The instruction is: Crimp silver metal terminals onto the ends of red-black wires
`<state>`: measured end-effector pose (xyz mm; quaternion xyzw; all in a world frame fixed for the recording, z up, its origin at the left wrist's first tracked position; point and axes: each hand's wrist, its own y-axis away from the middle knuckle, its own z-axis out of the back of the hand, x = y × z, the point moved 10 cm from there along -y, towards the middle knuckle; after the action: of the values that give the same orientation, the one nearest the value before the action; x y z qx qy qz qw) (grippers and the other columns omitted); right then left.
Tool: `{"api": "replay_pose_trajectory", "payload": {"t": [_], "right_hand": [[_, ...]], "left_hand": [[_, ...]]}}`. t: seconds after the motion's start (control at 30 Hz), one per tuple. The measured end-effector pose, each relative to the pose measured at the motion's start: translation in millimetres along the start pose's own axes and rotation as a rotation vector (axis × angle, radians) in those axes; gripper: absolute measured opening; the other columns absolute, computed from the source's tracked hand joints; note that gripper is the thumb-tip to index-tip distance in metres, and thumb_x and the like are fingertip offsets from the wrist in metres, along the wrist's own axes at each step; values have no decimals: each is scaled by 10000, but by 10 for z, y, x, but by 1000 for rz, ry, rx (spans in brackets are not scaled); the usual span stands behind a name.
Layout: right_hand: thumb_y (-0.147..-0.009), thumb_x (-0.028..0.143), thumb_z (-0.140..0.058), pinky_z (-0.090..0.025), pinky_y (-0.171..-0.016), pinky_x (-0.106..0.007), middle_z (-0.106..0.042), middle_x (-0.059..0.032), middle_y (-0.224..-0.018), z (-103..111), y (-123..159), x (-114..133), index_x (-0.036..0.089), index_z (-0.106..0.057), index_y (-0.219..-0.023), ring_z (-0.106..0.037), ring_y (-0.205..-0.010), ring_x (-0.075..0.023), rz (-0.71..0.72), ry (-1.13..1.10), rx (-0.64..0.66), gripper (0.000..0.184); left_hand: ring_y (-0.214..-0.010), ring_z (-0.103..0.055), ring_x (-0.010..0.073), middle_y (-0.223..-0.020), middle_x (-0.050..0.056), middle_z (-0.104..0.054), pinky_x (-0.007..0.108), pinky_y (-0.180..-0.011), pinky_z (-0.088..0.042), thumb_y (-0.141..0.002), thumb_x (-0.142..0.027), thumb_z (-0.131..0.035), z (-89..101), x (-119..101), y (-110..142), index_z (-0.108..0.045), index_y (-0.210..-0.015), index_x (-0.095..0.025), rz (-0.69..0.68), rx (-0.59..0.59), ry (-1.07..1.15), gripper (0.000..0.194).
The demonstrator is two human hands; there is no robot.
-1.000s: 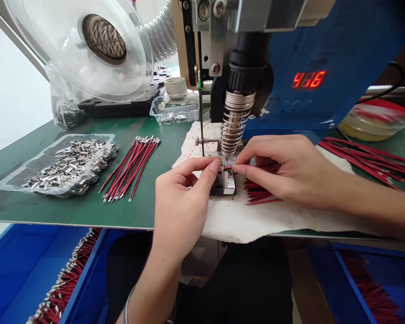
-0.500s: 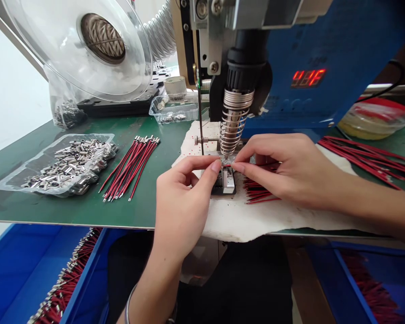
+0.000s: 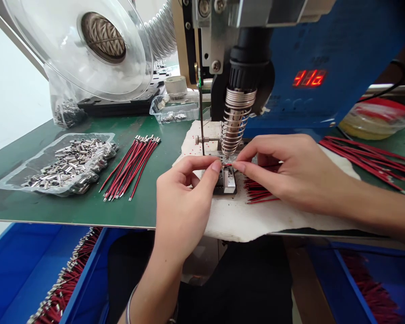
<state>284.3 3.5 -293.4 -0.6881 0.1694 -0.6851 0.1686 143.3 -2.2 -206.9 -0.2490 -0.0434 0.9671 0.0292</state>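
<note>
My left hand pinches thumb against forefinger at the small metal fixture; what lies between those fingertips is hidden. From the right, my right hand is closed in a pinch on a thin red wire, whose end lies over the fixture between both hands. Just above the fingertips hangs the spring-wrapped tip of a soldering machine. Beneath my right hand a bundle of red and black wires rests on a white cloth.
On the left are a plastic tray of metal barrel connectors and a row of wires with connectors. More red wires lie at right. Blue bins of wires sit below the table's edge. A clear fume hood stands behind.
Both hands hold nearly the same pose at the fixture. The red display on the blue machine shows different characters, and the view has shifted very slightly.
</note>
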Motion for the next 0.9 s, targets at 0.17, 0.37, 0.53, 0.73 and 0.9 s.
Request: {"api": "replay_pose_trajectory", "payload": {"t": [0.17, 0.37, 0.53, 0.73, 0.9], "right_hand": [[-923, 300, -644, -404, -596, -286, -671, 15, -701, 13, 11, 5, 205, -728, -842, -535, -552, -104, -1, 4, 2, 149], [-929, 299, -635, -412, -598, -288, -680, 6, -705, 13, 15, -3, 204, -722, -840, -556, -560, -115, -4, -2, 4, 157], [-932, 299, -625, -415, -594, -294, -682, 3, -718, 3, 20, 7, 212, -721, -869, -546, -550, -123, 4, 15, 19, 144], [-928, 292, -632, -412, -594, -290, -675, 8, -704, 9, 19, 11, 210, -718, -857, -544, -548, -121, 9, 27, 9, 138], [-928, 282, -628, -417, -600, -290, -680, 6, -708, 1, 17, 13, 207, -717, -850, -557, -553, -123, 5, 13, 13, 140]], "left_hand": [[-752, -647, 145, -913, -5, -759, 237, -589, -429, -853, -418, -744, -9, -1, -9, -781, -894, -284, 3, -1, 7, 144], [-702, -616, 137, -892, 7, -746, 243, -567, -406, -851, -422, -743, 3, -3, -3, -780, -917, -264, -6, -7, -5, 175], [-634, -561, 124, -853, 20, -725, 249, -534, -368, -863, -421, -726, 6, -11, 5, -779, -926, -240, -12, -4, -18, 198], [-610, -541, 126, -827, 30, -711, 251, -516, -352, -850, -413, -737, 18, -21, 3, -781, -929, -220, -19, -21, -20, 213], [-623, -556, 126, -834, 25, -715, 250, -528, -369, -854, -423, -732, 15, -9, 0, -774, -926, -224, -14, -13, -24, 215]]}}
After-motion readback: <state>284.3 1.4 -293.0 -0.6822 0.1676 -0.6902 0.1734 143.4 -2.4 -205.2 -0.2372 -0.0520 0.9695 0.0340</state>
